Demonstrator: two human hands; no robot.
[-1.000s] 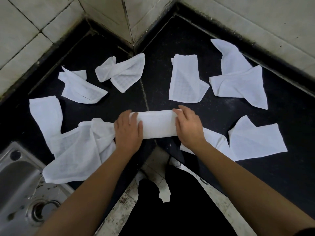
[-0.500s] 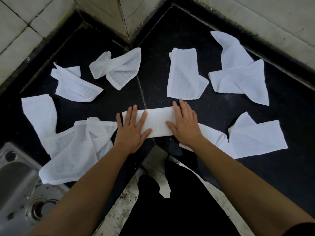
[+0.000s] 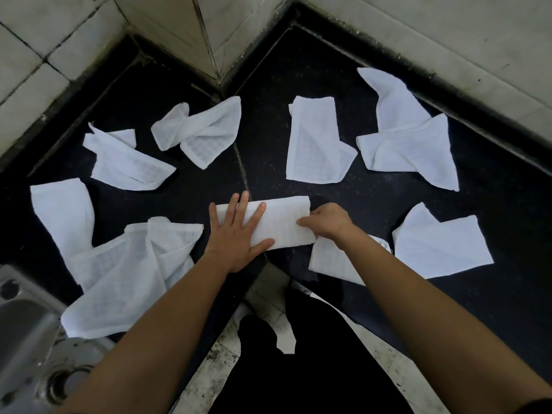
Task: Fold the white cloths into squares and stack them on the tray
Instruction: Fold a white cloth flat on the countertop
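**A:** Hands?

**B:** The left hand (image 3: 236, 237) lies flat on the folded cloth (image 3: 280, 225), with straight, spread fingers and the palm over the cloth's left end. It has no grip and is only pressing down.

**A:** And the right?

**B:** The right hand (image 3: 327, 221) has a grip on the cloth's right end. Its fingers are curled and the thumb is on top, pinching the edge.

**A:** Where's the cloth?

**B:** It's on the black surface (image 3: 373, 204), close to the front edge at the inside corner. It's folded into a narrow band that runs left to right between the two hands.

**A:** The other cloths?

**B:** All loose and unfolded on the same surface:
- Far side, left to right: a crumpled cloth (image 3: 125, 162), a twisted cloth (image 3: 200, 132), a half-folded cloth (image 3: 316, 141) and a creased cloth (image 3: 409, 138).
- Right: a flat cloth (image 3: 439, 246), well apart from the band.
- Under the right wrist: another cloth (image 3: 334, 261), touching the band's lower right corner.
- Left: a big rumpled cloth (image 3: 119, 264), just beside the left hand.

**A:** Surroundings?

**B:** A steel sink (image 3: 27, 333) sits at the lower left, and the big cloth's corner hangs over its rim. A tiled wall (image 3: 418, 40) runs behind the surface.
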